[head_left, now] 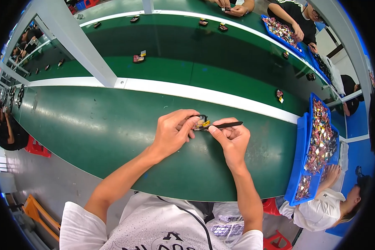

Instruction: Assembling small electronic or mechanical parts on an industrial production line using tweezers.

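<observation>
Over the green table (91, 125), my left hand (171, 131) pinches a small black-framed part (202, 118) between thumb and fingers. Copper-coloured and yellow bits show inside its frame. My right hand (234, 143) is closed around a slim black stick-like tool (229, 124), whose broad end points right. Its left end reaches to the part, beside a yellow tab; my fingertips hide the exact contact. Both hands are close together, raised a little above the tabletop.
Blue trays (303, 146) heaped with small reddish parts stand at the right edge, where a co-worker (321, 206) reaches in. Behind a white rail (196, 93) runs a green belt (175, 75) with scattered small parts (139, 57). A grey post (79, 41) rises at left.
</observation>
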`<state>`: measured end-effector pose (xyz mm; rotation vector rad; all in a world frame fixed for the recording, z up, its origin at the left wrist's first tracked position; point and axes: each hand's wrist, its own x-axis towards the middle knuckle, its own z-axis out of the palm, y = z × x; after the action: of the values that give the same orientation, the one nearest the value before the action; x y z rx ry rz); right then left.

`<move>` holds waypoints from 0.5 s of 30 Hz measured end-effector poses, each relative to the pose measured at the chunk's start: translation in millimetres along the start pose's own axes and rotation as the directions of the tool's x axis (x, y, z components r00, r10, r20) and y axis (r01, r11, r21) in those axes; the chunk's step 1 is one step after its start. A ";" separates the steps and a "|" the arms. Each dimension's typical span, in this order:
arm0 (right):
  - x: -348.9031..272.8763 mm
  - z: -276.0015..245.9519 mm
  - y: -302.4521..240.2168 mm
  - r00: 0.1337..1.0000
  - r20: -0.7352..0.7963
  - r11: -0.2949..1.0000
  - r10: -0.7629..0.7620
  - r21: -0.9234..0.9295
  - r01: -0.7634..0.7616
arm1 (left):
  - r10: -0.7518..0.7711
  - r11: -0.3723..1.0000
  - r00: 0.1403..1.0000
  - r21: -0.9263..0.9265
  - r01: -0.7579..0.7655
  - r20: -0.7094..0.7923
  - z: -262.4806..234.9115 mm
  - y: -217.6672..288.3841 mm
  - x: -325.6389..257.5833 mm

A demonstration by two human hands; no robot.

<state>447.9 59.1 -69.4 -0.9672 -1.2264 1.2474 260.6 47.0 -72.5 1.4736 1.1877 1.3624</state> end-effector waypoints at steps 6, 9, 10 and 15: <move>-1.4 0.4 -2.0 1.000 0.005 0.999 -0.014 -0.031 0.014 | -0.306 0.897 0.939 -0.283 0.339 0.156 -9.5 -0.2 6.2; -2.8 0.6 -2.5 0.997 0.001 0.996 -0.072 -0.054 0.072 | -0.270 0.885 0.937 -0.328 0.332 0.221 -13.5 -3.5 8.5; -3.1 0.7 -2.6 0.994 -0.007 0.991 -0.111 -0.070 0.110 | -0.270 0.885 0.937 -0.328 0.332 0.221 -14.6 -4.7 9.3; -5.0 3.9 -0.5 0.964 -0.018 0.947 -0.266 -0.190 0.258 | -0.254 0.872 0.929 -0.352 0.340 0.270 -17.2 -6.8 10.7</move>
<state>444.6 53.7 -69.0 -0.9242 -1.4051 0.9110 242.5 58.3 -74.4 1.0664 0.8930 1.1146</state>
